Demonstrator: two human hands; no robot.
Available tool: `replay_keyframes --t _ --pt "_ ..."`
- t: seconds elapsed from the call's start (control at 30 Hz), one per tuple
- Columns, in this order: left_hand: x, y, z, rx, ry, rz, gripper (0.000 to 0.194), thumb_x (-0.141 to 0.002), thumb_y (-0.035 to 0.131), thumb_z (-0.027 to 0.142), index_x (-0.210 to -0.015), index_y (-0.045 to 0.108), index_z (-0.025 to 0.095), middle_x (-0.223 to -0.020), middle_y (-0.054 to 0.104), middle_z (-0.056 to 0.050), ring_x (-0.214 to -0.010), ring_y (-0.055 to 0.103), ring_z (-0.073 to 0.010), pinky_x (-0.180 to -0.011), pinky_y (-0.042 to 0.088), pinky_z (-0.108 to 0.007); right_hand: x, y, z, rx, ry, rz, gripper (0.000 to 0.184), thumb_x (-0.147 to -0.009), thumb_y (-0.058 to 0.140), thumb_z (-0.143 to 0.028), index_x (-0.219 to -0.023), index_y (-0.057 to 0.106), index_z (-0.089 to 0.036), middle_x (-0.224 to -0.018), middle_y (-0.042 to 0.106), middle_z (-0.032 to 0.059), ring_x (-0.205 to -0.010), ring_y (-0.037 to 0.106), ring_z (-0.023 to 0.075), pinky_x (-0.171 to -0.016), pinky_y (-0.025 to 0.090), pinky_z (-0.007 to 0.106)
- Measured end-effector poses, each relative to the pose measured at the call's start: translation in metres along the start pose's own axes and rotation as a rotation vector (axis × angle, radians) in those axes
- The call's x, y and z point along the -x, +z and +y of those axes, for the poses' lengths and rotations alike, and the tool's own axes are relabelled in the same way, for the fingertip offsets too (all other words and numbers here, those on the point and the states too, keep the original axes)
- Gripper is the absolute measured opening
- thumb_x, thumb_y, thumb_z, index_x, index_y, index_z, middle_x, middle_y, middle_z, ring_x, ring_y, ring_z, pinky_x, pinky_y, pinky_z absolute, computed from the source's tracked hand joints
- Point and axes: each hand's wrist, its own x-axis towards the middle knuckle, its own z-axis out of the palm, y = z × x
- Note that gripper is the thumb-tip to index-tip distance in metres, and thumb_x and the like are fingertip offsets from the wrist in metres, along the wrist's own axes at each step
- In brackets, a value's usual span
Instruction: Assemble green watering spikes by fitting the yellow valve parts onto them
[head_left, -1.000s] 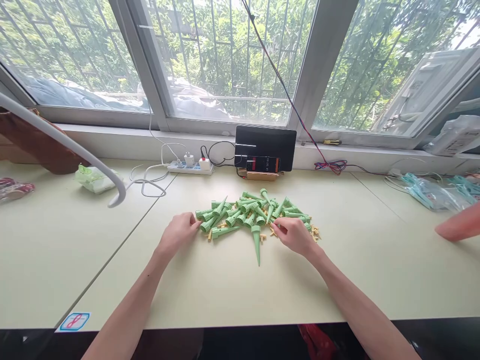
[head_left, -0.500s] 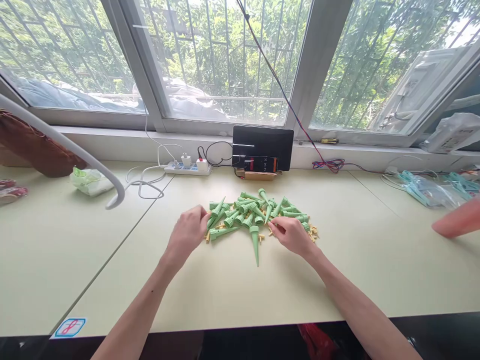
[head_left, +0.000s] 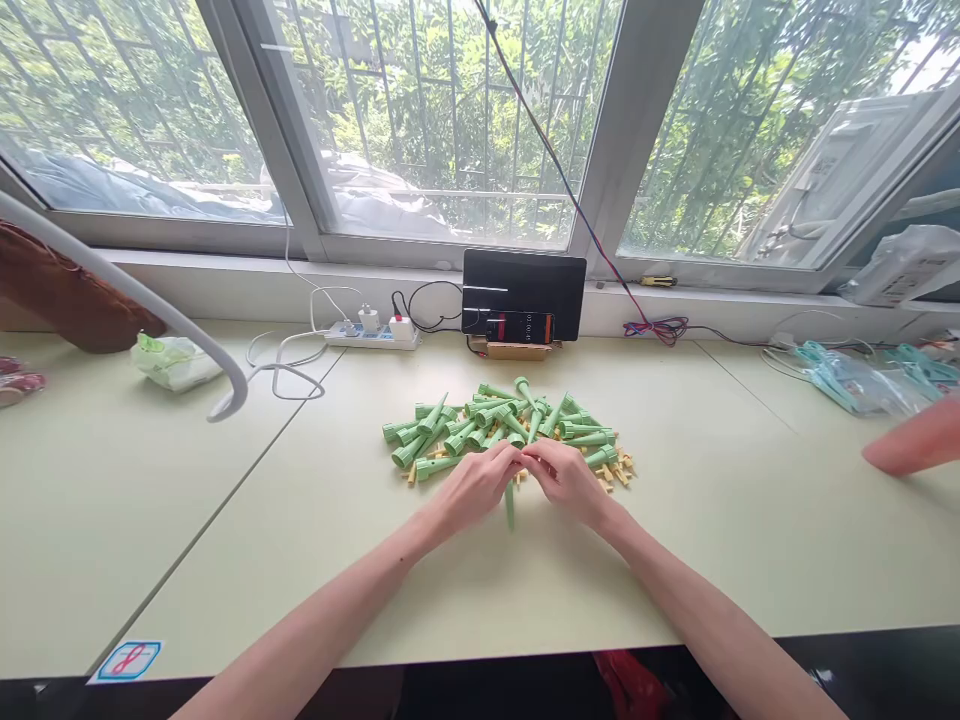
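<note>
Messy heap of green spikes (head_left: pixel 495 410) right in front of me

So my left hand (head_left: pixel 480 482) and right hand (head_left: pixel 566 480) come together at the near side of the heap, fingertips touching or very nearly. The fingers are curled in on both, but I honestly can't tell if anything is pinched between them, it's too small and covered up.

The spikes are light green, long skinny cones with a fat ribbed collar at the wide end, and on a few you can see into the hollow opening. They lie every which way on the pale table (head_left: pixel 585 590), some across others. One lone spike (head_left: pixel 511 508) pokes out below my hands, tip towards me, its wide end hidden. Little yellowish-tan pieces (head_left: pixel 622 470) are mixed in too, stubby things, mostly spilling out at the right side. Behind it all there's a phone (head_left: pixel 517 327) in front of a black screen (head_left: pixel 525 280).
</note>
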Motion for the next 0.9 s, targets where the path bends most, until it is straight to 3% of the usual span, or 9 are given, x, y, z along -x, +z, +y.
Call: replay_keyframes --t 0.13,0.37,0.63,0.9 --pt "0.0030 0.0010 0.0003 -0.059 -0.011 0.020 0.024 -0.103 0.034 0.026 -0.099 0.057 0.019 -0.086 0.056 -0.002 -0.058 0.051 -0.0109 -0.052 0.035 -0.024 0.0001 0.0013 0.0003 -0.010 0.014 0.014 0.030 -0.102 0.041 -0.035 -0.090 0.063 -0.019 -0.075 0.059 0.0031 -0.065 0.053 0.0154 -0.061 0.041 0.026" --pt "0.0042 0.0015 0.0011 -0.069 -0.208 0.135 0.018 -0.098 0.044 0.028 -0.104 0.060 0.020 -0.079 0.064 -0.001 -0.055 0.054 -0.0116 -0.056 0.040 -0.024 -0.0015 0.0016 0.0023 -0.036 0.093 0.157 0.023 -0.100 0.045 -0.032 -0.094 0.063 -0.019 -0.084 0.065 0.0059 -0.068 0.056 0.0167 -0.063 0.045 0.028" --pt "0.0046 0.0040 0.0013 -0.073 -0.322 0.038 0.028 -0.096 0.049 0.036 -0.113 0.062 0.018 -0.063 0.063 0.001 -0.056 0.061 -0.0170 -0.058 0.041 -0.026 -0.0029 0.0015 0.0008 -0.067 0.150 0.201 0.022 -0.099 0.047 -0.034 -0.098 0.063 -0.018 -0.091 0.068 0.0074 -0.066 0.058 0.0164 -0.061 0.047 0.028" --pt "0.0050 0.0063 0.0006 -0.043 -0.297 -0.016 0.023 -0.094 0.051 0.032 -0.108 0.062 0.018 -0.063 0.063 0.000 -0.058 0.061 -0.0178 -0.058 0.041 -0.026 -0.0017 0.0039 0.0023 -0.076 0.149 0.191 0.020 -0.098 0.048 -0.032 -0.102 0.062 -0.018 -0.096 0.068 0.0085 -0.067 0.060 0.0163 -0.060 0.048 0.028"
